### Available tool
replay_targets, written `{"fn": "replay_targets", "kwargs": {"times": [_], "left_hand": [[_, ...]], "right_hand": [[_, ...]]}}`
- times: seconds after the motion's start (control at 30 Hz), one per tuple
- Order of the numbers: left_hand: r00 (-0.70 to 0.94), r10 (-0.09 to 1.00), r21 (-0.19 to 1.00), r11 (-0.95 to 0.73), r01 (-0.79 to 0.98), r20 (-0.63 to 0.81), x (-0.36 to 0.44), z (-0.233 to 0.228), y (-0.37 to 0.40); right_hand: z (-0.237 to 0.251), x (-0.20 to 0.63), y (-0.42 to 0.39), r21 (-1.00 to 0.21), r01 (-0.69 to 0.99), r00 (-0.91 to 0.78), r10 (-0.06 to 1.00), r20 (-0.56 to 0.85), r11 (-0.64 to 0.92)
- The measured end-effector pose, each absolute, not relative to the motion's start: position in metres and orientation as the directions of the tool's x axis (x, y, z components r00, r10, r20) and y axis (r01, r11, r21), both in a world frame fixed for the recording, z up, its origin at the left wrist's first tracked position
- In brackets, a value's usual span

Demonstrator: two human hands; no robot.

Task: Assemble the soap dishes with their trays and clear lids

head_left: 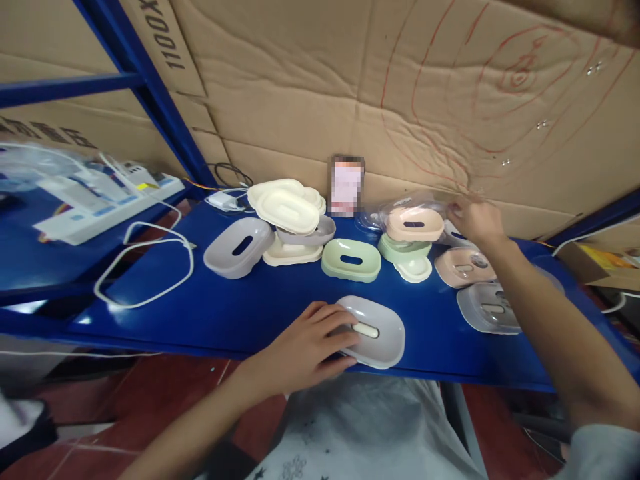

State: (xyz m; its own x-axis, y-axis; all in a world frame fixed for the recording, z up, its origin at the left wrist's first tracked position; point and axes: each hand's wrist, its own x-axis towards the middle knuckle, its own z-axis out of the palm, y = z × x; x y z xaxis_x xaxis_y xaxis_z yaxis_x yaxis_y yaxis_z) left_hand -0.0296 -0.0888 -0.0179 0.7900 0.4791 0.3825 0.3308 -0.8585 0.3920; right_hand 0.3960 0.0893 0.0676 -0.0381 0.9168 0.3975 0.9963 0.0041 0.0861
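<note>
Cardboard wall point(350, 87) behind, scrawled in red; blue tabletop point(240, 307) below, strewn with soap dishes; white cable point(145, 267) looped at its left side; grey dish point(373, 331) at the near edge, a slot in its floor, left hand point(305, 347) laid over its left rim, fingers point(335, 320) spread and resting, not clenched; green dish point(351, 259) behind it, empty; pink dish point(415, 223) topping a stack, wrapped in clear film; right hand point(475, 220) just beside that stack, fingers hidden, grip hard to tell; pixelated card point(347, 185) unreadable.
</note>
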Motion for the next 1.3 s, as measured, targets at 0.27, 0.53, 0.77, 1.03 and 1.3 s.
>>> {"fn": "replay_targets", "kwargs": {"times": [0.27,0.53,0.77,1.03,1.3], "left_hand": [[0.765,0.5,0.374,-0.855,0.359,0.406,-0.03,-0.019,-0.09],[0.634,0.638,0.503,-0.758,0.415,0.437,-0.031,-0.027,-0.094],[0.633,0.674,0.578,-0.708,0.406,0.38,-0.032,-0.027,-0.091],[0.643,0.711,0.613,-0.651,0.449,0.285,-0.033,-0.028,-0.088],[0.662,0.704,0.626,-0.642,0.441,0.255,-0.035,-0.032,-0.086]], "right_hand": [[0.101,0.379,0.031,0.238,0.945,0.022,0.773,0.634,-0.223],[0.011,0.291,-0.105,-0.023,0.868,-0.325,0.602,0.729,0.496],[-0.011,0.245,-0.141,-0.214,0.72,-0.531,0.722,0.443,0.66],[-0.021,0.245,-0.142,-0.139,0.656,-0.631,0.64,0.438,0.742],[-0.026,0.244,-0.14,-0.239,0.716,-0.528,0.733,0.429,0.656]]}}
